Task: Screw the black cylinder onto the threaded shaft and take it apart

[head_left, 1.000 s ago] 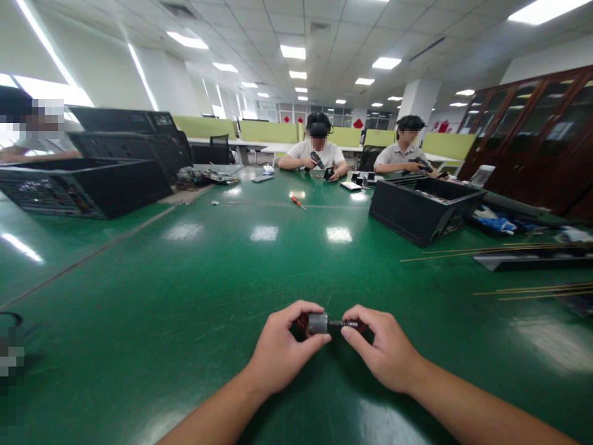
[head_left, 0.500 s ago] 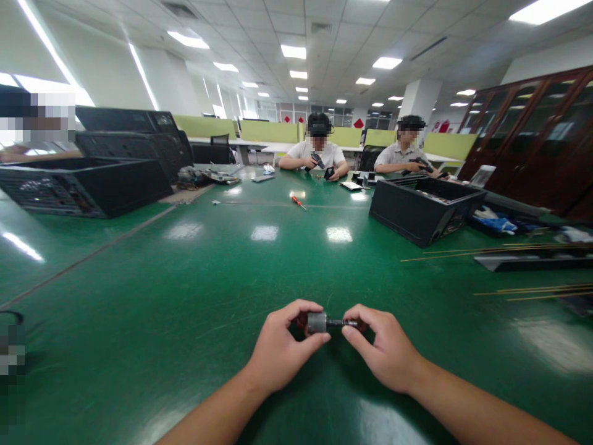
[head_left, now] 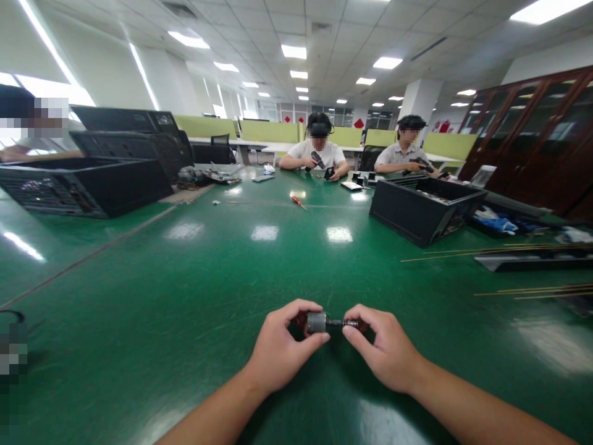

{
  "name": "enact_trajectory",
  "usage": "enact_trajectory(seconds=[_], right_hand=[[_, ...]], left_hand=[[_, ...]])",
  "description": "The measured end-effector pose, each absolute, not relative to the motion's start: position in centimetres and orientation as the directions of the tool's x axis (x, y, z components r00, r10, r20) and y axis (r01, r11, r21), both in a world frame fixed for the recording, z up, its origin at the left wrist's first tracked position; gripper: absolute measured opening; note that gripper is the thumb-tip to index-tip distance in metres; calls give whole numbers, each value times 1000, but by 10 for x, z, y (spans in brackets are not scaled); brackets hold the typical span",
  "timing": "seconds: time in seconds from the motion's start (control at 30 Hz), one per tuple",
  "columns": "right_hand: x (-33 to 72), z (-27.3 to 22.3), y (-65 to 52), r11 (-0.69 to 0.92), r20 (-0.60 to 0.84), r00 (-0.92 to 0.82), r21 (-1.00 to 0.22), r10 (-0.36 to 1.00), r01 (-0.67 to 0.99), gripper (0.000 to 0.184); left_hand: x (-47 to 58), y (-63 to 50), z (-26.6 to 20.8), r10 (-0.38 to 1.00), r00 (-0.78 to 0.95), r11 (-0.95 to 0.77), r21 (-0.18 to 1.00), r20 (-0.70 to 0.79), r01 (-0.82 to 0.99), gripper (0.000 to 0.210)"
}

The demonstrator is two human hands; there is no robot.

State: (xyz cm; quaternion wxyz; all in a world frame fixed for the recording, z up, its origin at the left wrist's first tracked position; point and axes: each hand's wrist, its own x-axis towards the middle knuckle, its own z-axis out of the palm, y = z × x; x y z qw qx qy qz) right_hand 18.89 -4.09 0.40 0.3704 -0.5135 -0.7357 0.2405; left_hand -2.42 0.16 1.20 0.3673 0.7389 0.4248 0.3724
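Low in the middle of the head view, a hole saw (head_left: 317,322) lies sideways between my hands, just above or on the green table. Its grey metal cup is at the left, and a thin dark shank runs to the right. My left hand (head_left: 278,349) is closed round the cup, with the thumb below and the fingers over the top. The grooved end of the shank is pinched between thumb and fingers of my right hand (head_left: 386,346). My fingers hide the cup's left end.
The green table (head_left: 222,266) carries an orange screwdriver (head_left: 298,202), a black computer case (head_left: 424,207) at right and another case (head_left: 88,185) at left. Thin brass-coloured rods (head_left: 532,292) lie at the right. Two people (head_left: 317,151) work across the table; another sits far left.
Both hands and the hole saw stay practically where they were. At the far left, the other person's head has shifted slightly.
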Motion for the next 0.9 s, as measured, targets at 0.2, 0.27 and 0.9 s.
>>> enact_trajectory(seconds=[0.2,0.27,0.9], right_hand=[[189,4,-41,348,290,-194,-738,937,578,12],[189,4,-41,346,289,-192,-741,938,576,12],[193,1,-40,358,304,-191,-745,933,563,15]], left_hand=[[-24,3,10,907,358,-350,872,223,343,29],[-25,3,11,906,357,-352,872,226,340,29],[-25,2,10,917,343,-320,890,205,324,29]])
